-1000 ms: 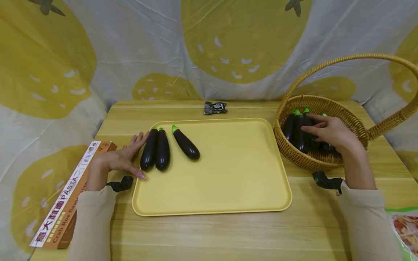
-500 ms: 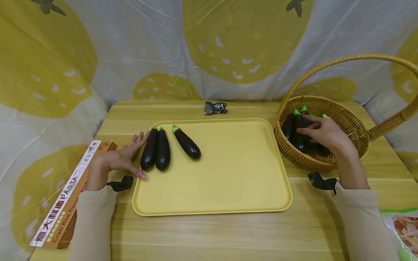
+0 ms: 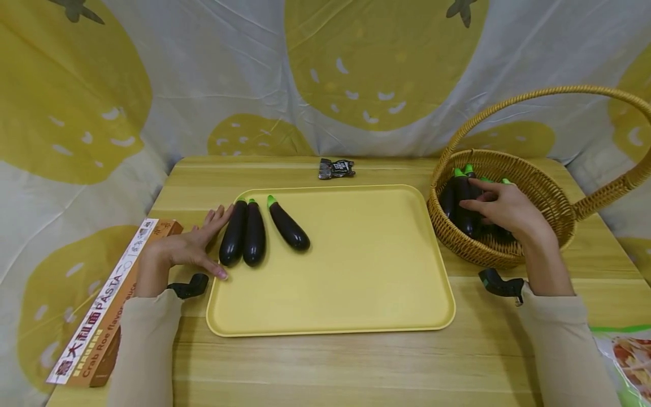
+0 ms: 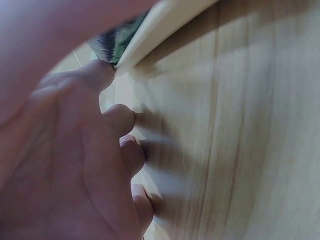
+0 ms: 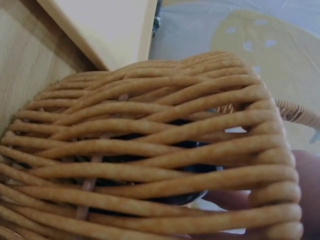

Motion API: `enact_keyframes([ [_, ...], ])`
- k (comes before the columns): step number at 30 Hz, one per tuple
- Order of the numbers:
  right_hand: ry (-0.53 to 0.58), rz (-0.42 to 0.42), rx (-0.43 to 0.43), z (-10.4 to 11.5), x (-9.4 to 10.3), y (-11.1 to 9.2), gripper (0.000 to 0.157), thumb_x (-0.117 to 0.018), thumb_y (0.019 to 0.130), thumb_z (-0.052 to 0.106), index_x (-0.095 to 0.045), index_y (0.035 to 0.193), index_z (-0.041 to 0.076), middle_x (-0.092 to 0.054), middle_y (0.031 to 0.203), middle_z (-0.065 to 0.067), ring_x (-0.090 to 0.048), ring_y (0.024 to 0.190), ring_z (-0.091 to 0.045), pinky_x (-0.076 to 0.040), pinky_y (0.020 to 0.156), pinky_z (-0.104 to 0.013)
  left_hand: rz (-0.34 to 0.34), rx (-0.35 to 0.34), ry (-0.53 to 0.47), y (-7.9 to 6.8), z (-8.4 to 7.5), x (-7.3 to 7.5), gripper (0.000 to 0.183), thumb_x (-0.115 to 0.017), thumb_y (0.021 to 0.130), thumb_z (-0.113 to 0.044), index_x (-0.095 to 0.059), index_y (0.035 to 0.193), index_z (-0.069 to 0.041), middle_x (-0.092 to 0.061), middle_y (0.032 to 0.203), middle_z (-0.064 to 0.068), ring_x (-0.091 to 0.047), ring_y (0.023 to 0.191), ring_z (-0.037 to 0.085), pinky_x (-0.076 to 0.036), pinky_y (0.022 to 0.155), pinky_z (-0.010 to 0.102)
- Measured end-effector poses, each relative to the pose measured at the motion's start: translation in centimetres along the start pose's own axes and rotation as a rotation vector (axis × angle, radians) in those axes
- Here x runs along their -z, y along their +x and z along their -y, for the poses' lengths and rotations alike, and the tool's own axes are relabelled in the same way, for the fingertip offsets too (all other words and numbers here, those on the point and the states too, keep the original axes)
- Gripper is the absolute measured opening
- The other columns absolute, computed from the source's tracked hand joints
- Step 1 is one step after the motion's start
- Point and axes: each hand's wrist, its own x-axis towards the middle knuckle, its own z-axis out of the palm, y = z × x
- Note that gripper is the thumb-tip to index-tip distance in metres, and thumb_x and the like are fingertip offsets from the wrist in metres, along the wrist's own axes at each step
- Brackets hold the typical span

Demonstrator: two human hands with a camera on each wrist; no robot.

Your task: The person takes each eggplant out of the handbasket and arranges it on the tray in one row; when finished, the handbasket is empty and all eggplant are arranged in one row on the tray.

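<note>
My left hand rests with fingers spread at the left edge of the yellow tray. Its thumb lies over the rim, and its forefinger is by the outermost eggplant. A second eggplant lies alongside that one; a third eggplant lies slanted, apart from them. Over in the wicker basket, my right hand pinches a dark eggplant between thumb and fingers. More eggplants lie around it, partly hidden by the hand. The basket's weave covers most of the right wrist view.
A pasta box lies left of the tray, near my left forearm. Behind the tray is a small black packet. The basket's tall handle arches above my right hand. A food bag lies at the right front edge.
My right hand has shifted slightly left inside the basket, and the eggplants under it have edged left. The slanted eggplant on the tray has rocked a little. My left hand stays put.
</note>
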Motion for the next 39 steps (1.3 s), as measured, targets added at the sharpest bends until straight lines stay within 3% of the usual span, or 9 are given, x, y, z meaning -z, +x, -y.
enact_keyframes([
  [7,0.08,0.026,0.001,-0.2,0.2,0.0,0.076,-0.064,0.103,0.036,-0.027,0.164,0.013,-0.065,0.119,-0.008,-0.064,0.08,-0.003,-0.057,0.072,-0.024,0.004,-0.006,-0.003,0.1,0.1,0.0,0.151,-0.098,0.069,-0.028,0.018,0.165,-0.017,0.034,0.166,0.024,0.035,0.15,0.049,0.014,0.111,0.083],
  [10,0.102,0.044,0.009,-0.4,0.6,-0.1,0.072,-0.062,0.104,0.036,-0.028,0.164,0.014,-0.062,0.134,-0.021,-0.065,0.081,0.001,-0.058,0.074,-0.023,0.001,-0.006,0.006,0.1,0.1,0.0,0.15,-0.098,0.069,-0.028,0.018,0.165,-0.017,0.033,0.166,0.024,0.035,0.151,0.049,0.014,0.112,0.082],
  [13,0.105,0.067,0.025,-0.5,1.3,-0.3,0.069,-0.058,0.106,0.036,-0.029,0.164,0.013,-0.048,0.153,-0.029,-0.064,0.083,0.007,-0.059,0.076,-0.022,-0.001,-0.001,0.011,0.1,0.1,0.0,0.15,-0.098,0.069,-0.028,0.017,0.165,-0.017,0.033,0.166,0.023,0.034,0.151,0.049,0.013,0.112,0.082],
  [17,0.095,0.096,0.083,-1.0,2.6,-1.1,0.064,-0.055,0.108,0.036,-0.032,0.163,0.013,-0.065,0.139,0.007,-0.061,0.091,0.014,-0.058,0.078,-0.022,-0.001,-0.002,0.008,0.1,0.1,-0.1,0.151,-0.098,0.069,-0.028,0.017,0.165,-0.017,0.032,0.166,0.024,0.034,0.151,0.049,0.013,0.113,0.082],
  [20,0.066,0.098,0.121,-1.2,3.4,-2.0,0.061,-0.056,0.108,0.036,-0.036,0.162,0.018,-0.058,0.125,0.027,-0.057,0.098,0.018,-0.057,0.079,-0.022,0.0,0.002,0.002,0.1,0.0,-0.1,0.15,-0.098,0.069,-0.028,0.017,0.165,-0.018,0.033,0.166,0.023,0.034,0.151,0.049,0.013,0.113,0.082],
  [26,0.003,0.104,0.183,-0.7,4.3,-4.0,0.057,-0.056,0.108,0.03,-0.037,0.162,0.03,-0.046,0.151,-0.001,-0.051,0.107,0.018,-0.055,0.079,-0.02,-0.003,0.015,0.001,-0.1,-0.1,0.0,0.15,-0.097,0.069,-0.029,0.017,0.165,-0.019,0.033,0.167,0.022,0.035,0.151,0.048,0.013,0.112,0.083],
  [29,0.009,0.125,0.209,-0.4,4.4,-4.8,0.057,-0.058,0.108,0.027,-0.039,0.161,0.034,-0.053,0.14,0.01,-0.056,0.109,0.011,-0.056,0.077,-0.024,-0.005,0.017,0.005,-0.2,-0.1,0.0,0.15,-0.097,0.069,-0.029,0.017,0.165,-0.019,0.033,0.167,0.022,0.035,0.151,0.048,0.013,0.112,0.083],
  [34,0.049,0.17,0.298,2.2,3.4,-5.3,0.052,-0.059,0.107,0.023,-0.047,0.156,0.034,-0.063,0.131,0.004,-0.064,0.104,-0.008,-0.056,0.073,-0.028,-0.007,0.015,0.005,-0.2,0.0,0.0,0.15,-0.098,0.069,-0.029,0.017,0.166,-0.019,0.033,0.167,0.022,0.035,0.151,0.048,0.013,0.112,0.083],
  [39,0.118,0.248,0.366,6.3,1.0,-4.4,0.05,-0.063,0.105,0.025,-0.051,0.153,0.033,-0.065,0.134,-0.009,-0.064,0.103,-0.014,-0.055,0.077,-0.028,0.0,-0.005,0.002,-0.1,-0.1,0.0,0.15,-0.098,0.069,-0.028,0.017,0.166,-0.019,0.033,0.166,0.023,0.034,0.151,0.049,0.014,0.112,0.083],
])
